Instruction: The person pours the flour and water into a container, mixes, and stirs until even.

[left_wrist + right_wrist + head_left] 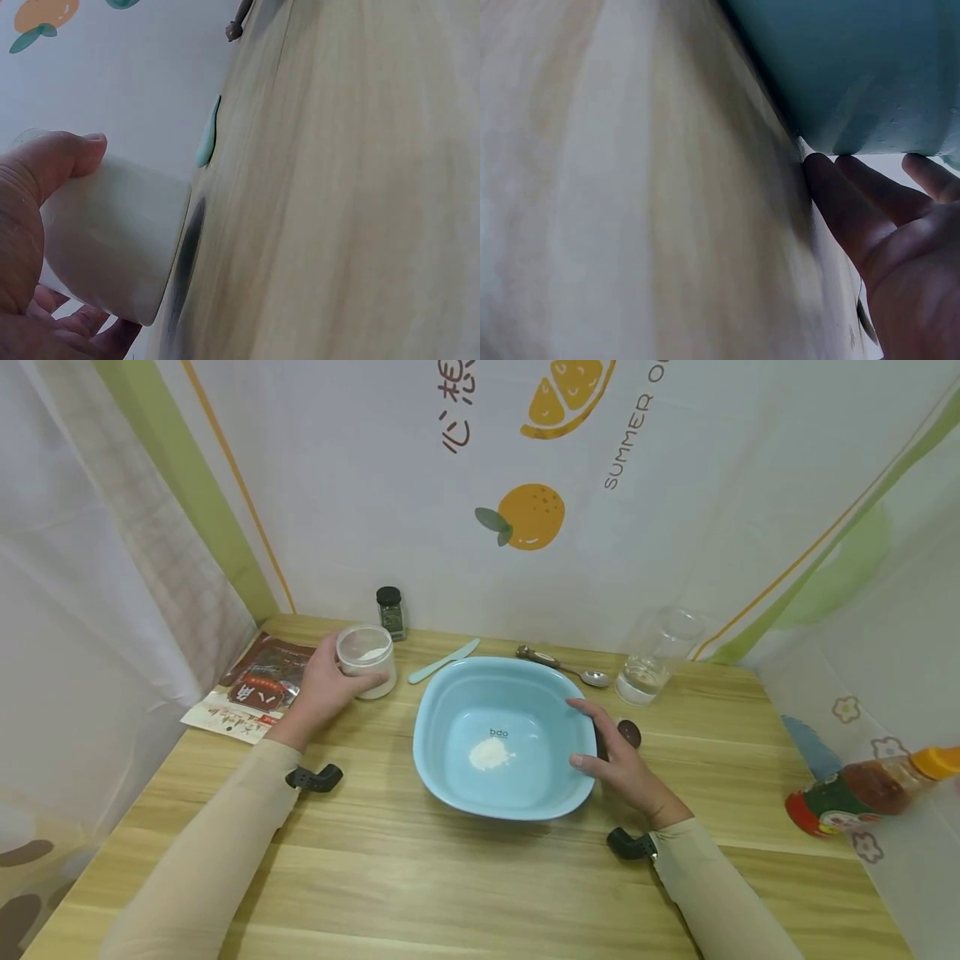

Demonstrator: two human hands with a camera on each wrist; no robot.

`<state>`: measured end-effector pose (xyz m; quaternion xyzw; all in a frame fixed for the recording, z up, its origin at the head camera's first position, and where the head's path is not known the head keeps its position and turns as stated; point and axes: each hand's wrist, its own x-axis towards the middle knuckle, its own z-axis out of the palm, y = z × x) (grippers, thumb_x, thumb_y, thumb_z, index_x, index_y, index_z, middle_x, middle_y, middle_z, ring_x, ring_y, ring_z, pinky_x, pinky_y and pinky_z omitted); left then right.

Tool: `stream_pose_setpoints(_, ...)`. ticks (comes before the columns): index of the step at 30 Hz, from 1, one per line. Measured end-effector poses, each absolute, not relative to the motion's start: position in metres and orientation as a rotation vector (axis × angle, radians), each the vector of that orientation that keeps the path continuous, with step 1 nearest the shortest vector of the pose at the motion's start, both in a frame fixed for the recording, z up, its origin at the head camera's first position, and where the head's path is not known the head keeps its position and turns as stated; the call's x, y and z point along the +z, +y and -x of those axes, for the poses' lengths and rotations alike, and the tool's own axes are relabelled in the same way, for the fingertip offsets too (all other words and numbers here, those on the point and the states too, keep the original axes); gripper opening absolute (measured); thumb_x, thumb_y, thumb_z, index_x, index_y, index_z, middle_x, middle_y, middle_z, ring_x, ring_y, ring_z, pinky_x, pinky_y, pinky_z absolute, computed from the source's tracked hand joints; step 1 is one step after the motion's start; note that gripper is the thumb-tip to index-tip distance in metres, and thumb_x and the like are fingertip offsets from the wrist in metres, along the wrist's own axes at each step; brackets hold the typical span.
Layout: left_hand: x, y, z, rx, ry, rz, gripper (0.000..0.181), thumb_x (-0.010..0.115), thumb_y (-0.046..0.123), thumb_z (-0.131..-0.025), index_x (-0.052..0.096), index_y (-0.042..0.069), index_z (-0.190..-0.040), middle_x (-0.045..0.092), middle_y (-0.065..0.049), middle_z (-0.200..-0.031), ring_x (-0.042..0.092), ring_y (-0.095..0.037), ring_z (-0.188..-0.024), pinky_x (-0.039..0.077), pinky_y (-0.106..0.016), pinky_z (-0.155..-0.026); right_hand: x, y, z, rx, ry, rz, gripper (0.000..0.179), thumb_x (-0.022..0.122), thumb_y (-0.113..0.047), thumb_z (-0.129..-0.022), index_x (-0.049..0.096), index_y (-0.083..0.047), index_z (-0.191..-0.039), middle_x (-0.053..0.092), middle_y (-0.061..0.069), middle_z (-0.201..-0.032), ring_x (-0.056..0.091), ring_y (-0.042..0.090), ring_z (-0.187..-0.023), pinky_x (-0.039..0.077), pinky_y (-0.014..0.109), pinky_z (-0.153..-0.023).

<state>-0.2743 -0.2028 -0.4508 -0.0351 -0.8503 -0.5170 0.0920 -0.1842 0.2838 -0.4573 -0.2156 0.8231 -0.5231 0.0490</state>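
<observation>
In the head view my left hand (330,681) grips a clear jar (378,681) of white powder, thumb on the near side and fingers behind it. The left wrist view shows the jar (120,232) close to the tabletop; whether it touches, I cannot tell. My right hand (621,768) holds the right side of a light blue basin (506,810), its thumb over the rim. Fingertips press the outer wall of the basin (855,75) in the right wrist view. A small heap of white powder (491,753) lies on the basin's floor.
Left of the jar lies a brown-and-white food packet (258,689). Along the back are a black-capped spice bottle (391,614), a mint-green spreader (444,662), a metal spoon (592,678) and a glass of water (643,677). A sauce bottle (862,793) is at the right edge.
</observation>
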Motion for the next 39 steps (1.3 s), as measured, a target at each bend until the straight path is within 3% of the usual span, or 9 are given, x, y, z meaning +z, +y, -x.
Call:
stream_pose_setpoints(18, -0.4565, -0.2030, 0.2763, -1.531, -2.538, 0.126, 0.098, 0.098, 0.028, -0.086, 0.043, 0.002, -0.163, 0.056, -0.023, -0.153, 0.051, -0.043, -0.144, 0.035, -0.066, -0.123, -0.4586, 0.2842, 0.1843, -1.617, 2.480, 0.668, 0.079, 0.070, -0.016, -0.102, 0.034, -0.020, -0.173, 0.024, 0.019, -0.179, 0.043, 0.049, -0.151, 0.050, 0.025, -0.105)
stream_pose_setpoints(29, -0.4570, -0.2041, 0.2765, -1.504, -2.553, 0.123, 0.100, 0.098, 0.031, -0.086, 0.043, 0.004, -0.165, 0.056, -0.022, -0.154, 0.051, -0.043, -0.144, 0.034, -0.068, -0.122, -0.4586, 0.2838, 0.1844, -1.594, 2.509, 0.650, 0.079, 0.071, -0.018, -0.102, 0.035, -0.021, -0.172, 0.024, 0.017, -0.180, 0.039, 0.047, -0.155, 0.045, 0.025, -0.109)
stream_pose_setpoints(35, -0.4590, -0.2043, 0.2767, -1.514, -2.549, 0.125, 0.100, 0.098, 0.031, -0.086, 0.042, 0.004, -0.165, 0.055, -0.022, -0.154, 0.051, -0.043, -0.144, 0.035, -0.068, -0.122, -0.4584, 0.2835, 0.1846, -1.592, 2.513, 0.669, 0.080, 0.072, -0.017, -0.102, 0.034, -0.018, -0.172, 0.025, 0.021, -0.179, 0.043, 0.051, -0.152, 0.050, 0.030, -0.107)
stream_pose_setpoints(39, -0.4595, -0.2038, 0.2766, -1.514, -2.548, 0.142, 0.100, 0.098, 0.031, -0.087, 0.042, 0.003, -0.165, 0.054, -0.023, -0.155, 0.051, -0.043, -0.144, 0.035, -0.068, -0.122, -0.4583, 0.2839, 0.1847, -1.595, 2.513, 0.646, 0.080, 0.072, -0.017, -0.102, 0.035, -0.019, -0.172, 0.024, 0.019, -0.179, 0.042, 0.050, -0.153, 0.048, 0.027, -0.107)
